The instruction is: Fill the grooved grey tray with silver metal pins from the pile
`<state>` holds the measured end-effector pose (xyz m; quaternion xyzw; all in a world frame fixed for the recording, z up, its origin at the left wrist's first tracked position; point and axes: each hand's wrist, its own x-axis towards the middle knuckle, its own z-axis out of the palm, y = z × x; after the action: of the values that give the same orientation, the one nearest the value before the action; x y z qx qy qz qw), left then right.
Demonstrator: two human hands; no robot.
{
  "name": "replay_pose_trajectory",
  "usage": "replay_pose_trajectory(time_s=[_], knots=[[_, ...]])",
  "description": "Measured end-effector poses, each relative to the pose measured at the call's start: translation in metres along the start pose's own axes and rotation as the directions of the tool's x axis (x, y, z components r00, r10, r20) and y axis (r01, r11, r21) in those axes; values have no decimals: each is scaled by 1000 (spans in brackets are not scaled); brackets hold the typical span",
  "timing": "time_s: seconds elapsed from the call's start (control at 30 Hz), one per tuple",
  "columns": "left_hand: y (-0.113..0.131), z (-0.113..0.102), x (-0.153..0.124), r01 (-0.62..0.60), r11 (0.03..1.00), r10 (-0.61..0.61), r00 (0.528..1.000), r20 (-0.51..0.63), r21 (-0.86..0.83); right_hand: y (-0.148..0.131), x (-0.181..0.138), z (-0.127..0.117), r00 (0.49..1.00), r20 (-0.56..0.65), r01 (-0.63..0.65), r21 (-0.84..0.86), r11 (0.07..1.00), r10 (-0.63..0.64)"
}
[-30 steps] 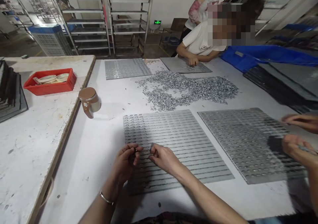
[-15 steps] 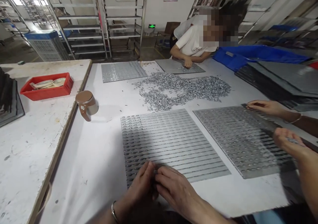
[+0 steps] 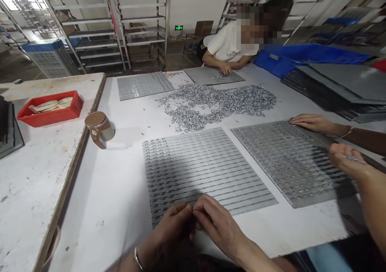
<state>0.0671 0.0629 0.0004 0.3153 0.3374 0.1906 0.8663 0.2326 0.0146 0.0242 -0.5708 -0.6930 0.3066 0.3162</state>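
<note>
My left hand (image 3: 169,229), with a bangle at its wrist, is closed just over the near edge of a grey ridged board (image 3: 220,171). Against its fingertips sits my right hand (image 3: 221,225), its thumb and fingers pinched together. Whatever the two hands hold is too small or hidden to make out. Small dark leaf-shaped pieces (image 3: 159,165) line the left part of the board's rows; farther right the rows show only thin lines. Past the board's far edge lies a spread-out heap of small silvery metal pieces (image 3: 251,99).
Right of my board is another filled board (image 3: 271,159), with a co-worker's two hands at it, one palm holding pieces. A second person leans over a far board (image 3: 196,75). Around are a brown-lidded mug (image 3: 107,129), a red bin (image 3: 48,119), stacked boards (image 3: 340,87) and a blue crate (image 3: 316,56).
My right hand's fingers have come up against my left fingertips, and both hands sit slightly farther right on the board. The camera view has shifted a little. The neighbouring co-worker's hands hold much the same position.
</note>
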Motion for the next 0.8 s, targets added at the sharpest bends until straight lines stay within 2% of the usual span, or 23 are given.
replay_pose_trajectory(time_s=[0.13, 0.23, 0.33, 0.4, 0.47, 0.53, 0.63, 0.7, 0.8], knots=[[6, -6, 0, -60, 995, 61, 998, -6, 77, 2, 8, -4, 998, -3, -70, 80, 994, 71], [5, -10, 1, -92, 965, 106, 993, -46, 246, 1, 10, -10, 996, 58, -74, 65, 995, 70], [6, -10, 0, -57, 947, 73, 997, -39, 317, -1, 11, -16, 990, 119, -81, 60, 995, 73], [12, -11, -1, -35, 975, 41, 999, -24, 219, 1, 12, -16, 993, 78, -94, 83, 992, 87], [24, -15, -3, -69, 997, 71, 995, -68, 32, 6, 13, -13, 988, -21, -148, 119, 982, 152], [41, -22, -5, -177, 972, 142, 967, -210, -156, 14, 16, -7, 964, -79, -238, 185, 954, 255], [67, -37, -9, -336, 909, 218, 887, -408, -245, 22, 24, 3, 940, -11, -327, 256, 910, 341], [79, -45, -12, -413, 867, 244, 839, -486, -279, 23, 31, 11, 945, -4, -321, 188, 928, 328], [83, -50, -15, -440, 838, 232, 822, -521, -321, 19, 41, 24, 965, -59, -254, 39, 966, 256]])
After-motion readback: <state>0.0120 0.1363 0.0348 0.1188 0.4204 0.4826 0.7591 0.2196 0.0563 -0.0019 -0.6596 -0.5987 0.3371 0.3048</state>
